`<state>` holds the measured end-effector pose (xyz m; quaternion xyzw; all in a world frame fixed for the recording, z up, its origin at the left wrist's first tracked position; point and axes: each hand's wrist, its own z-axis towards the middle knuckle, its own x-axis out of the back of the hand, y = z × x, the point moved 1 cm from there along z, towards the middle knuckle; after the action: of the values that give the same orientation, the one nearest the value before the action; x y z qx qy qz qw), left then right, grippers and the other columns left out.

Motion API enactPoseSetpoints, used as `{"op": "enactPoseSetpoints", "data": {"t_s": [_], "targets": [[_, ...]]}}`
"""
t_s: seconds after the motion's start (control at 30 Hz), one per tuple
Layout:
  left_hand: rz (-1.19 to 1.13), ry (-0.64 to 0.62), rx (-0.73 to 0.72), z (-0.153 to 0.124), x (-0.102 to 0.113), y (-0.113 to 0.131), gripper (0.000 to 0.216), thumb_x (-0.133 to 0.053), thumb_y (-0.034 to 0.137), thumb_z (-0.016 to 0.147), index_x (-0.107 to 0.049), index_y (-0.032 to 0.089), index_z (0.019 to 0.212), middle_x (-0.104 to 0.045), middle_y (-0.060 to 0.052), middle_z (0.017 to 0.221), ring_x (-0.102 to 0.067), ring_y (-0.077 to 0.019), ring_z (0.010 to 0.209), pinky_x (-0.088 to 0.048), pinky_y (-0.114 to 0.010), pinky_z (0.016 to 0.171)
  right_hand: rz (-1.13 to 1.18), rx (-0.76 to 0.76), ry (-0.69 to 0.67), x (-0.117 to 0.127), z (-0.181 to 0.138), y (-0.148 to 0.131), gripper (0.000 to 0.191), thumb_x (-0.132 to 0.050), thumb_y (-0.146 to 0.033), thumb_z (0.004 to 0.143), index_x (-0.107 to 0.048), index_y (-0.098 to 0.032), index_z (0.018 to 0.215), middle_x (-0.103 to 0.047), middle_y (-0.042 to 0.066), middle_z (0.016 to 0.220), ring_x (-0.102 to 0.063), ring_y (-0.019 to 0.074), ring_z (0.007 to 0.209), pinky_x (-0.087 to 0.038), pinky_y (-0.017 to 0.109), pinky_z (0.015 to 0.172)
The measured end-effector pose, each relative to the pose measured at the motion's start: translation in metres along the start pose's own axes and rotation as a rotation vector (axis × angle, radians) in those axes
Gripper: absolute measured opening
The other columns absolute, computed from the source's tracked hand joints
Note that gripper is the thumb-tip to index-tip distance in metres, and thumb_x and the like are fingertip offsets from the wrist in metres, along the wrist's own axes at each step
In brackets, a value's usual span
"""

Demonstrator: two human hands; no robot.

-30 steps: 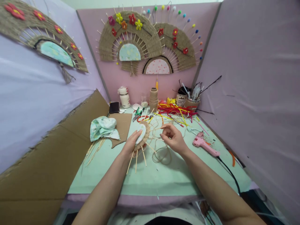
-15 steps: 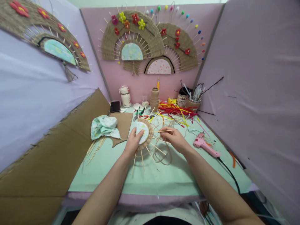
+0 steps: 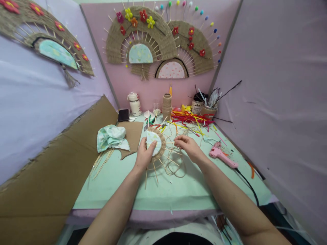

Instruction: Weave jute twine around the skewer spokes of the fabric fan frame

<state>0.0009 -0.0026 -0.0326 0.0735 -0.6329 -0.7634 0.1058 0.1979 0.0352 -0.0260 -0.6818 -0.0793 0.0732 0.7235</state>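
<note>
My left hand (image 3: 145, 153) grips the straight edge of a small half-round fan piece (image 3: 161, 144), its thumb lying on the pale floral cloth. Twine covers the curved rim, and thin wooden sticks (image 3: 171, 160) fan outward from it. My right hand (image 3: 187, 145) is to the right of the rim with its fingertips pinched together, close to the end of one stick. What lies between those fingertips is too small to make out. Loose loops of twine (image 3: 176, 175) spread on the table beneath the sticks.
A pink glue gun (image 3: 223, 156) lies at the right with its cord. Floral cloth (image 3: 111, 137), cardboard (image 3: 134, 131) and spare sticks (image 3: 103, 161) are at the left. Behind stand a twine spool (image 3: 167, 105), red pipe cleaners (image 3: 189, 117) and a white flask (image 3: 134, 103). Finished fans (image 3: 163, 44) hang on the wall.
My right hand's fingers have shifted on the stick, which no longer shows sticking out past them. My left hand keeps its hold on the fan piece. The whole view has shifted slightly.
</note>
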Motion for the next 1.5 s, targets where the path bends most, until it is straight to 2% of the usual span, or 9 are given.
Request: {"op": "enactPoseSetpoints", "data": {"t_s": [0.33, 0.67, 0.87, 1.23, 1.5], "targets": [[0.09, -0.005, -0.026, -0.0002, 0.0002, -0.0037, 0.039, -0.062, 0.045, 0.077, -0.055, 0.019, 0.104, -0.067, -0.006, 0.099, -0.062, -0.0203, 0.091, -0.046, -0.033, 0.083, 0.018, -0.04, -0.035, -0.0022, -0.0018, 0.0001, 0.014, -0.066, -0.031, 0.068, -0.062, -0.018, 0.071, -0.065, 0.001, 0.067, -0.051, 0.0115, 0.06, -0.037, 0.026, 0.058], [0.079, -0.013, -0.03, -0.0004, -0.0002, -0.0059, 0.04, -0.062, 0.045, 0.077, -0.055, 0.019, 0.107, -0.067, -0.006, 0.101, -0.062, -0.0209, 0.092, -0.047, -0.034, 0.083, 0.07, -0.083, -0.044, -0.0033, -0.0014, 0.0022, 0.017, -0.069, -0.032, 0.066, -0.063, -0.018, 0.072, -0.063, 0.001, 0.067, -0.055, 0.0123, 0.064, -0.041, 0.026, 0.062], [0.086, -0.018, -0.033, -0.0008, -0.0004, -0.0036, 0.04, -0.062, 0.045, 0.076, -0.056, 0.018, 0.106, -0.066, -0.007, 0.1, -0.062, -0.0209, 0.091, -0.047, -0.034, 0.083, 0.095, -0.108, -0.068, -0.0023, -0.002, 0.0019, 0.021, -0.069, -0.033, 0.065, -0.069, -0.017, 0.079, -0.065, 0.003, 0.07, -0.055, 0.0132, 0.064, -0.043, 0.027, 0.063], [0.157, -0.028, -0.062, -0.001, -0.0003, -0.0018, 0.036, -0.061, 0.044, 0.078, -0.055, 0.018, 0.103, -0.065, -0.005, 0.097, -0.06, -0.0192, 0.089, -0.045, -0.031, 0.082, 0.043, -0.122, -0.108, 0.0008, 0.0012, 0.0062, 0.015, -0.068, -0.033, 0.068, -0.068, -0.018, 0.07, -0.062, -0.001, 0.064, -0.046, 0.0093, 0.057, -0.031, 0.024, 0.055], [0.147, -0.05, -0.052, -0.0017, -0.001, -0.0016, 0.037, -0.061, 0.044, 0.078, -0.055, 0.019, 0.104, -0.065, -0.004, 0.096, -0.06, -0.0188, 0.088, -0.045, -0.03, 0.08, 0.042, -0.114, -0.102, 0.0002, 0.0009, 0.0072, 0.016, -0.067, -0.034, 0.068, -0.063, -0.019, 0.068, -0.06, -0.002, 0.063, -0.046, 0.01, 0.057, -0.03, 0.024, 0.054]]}}
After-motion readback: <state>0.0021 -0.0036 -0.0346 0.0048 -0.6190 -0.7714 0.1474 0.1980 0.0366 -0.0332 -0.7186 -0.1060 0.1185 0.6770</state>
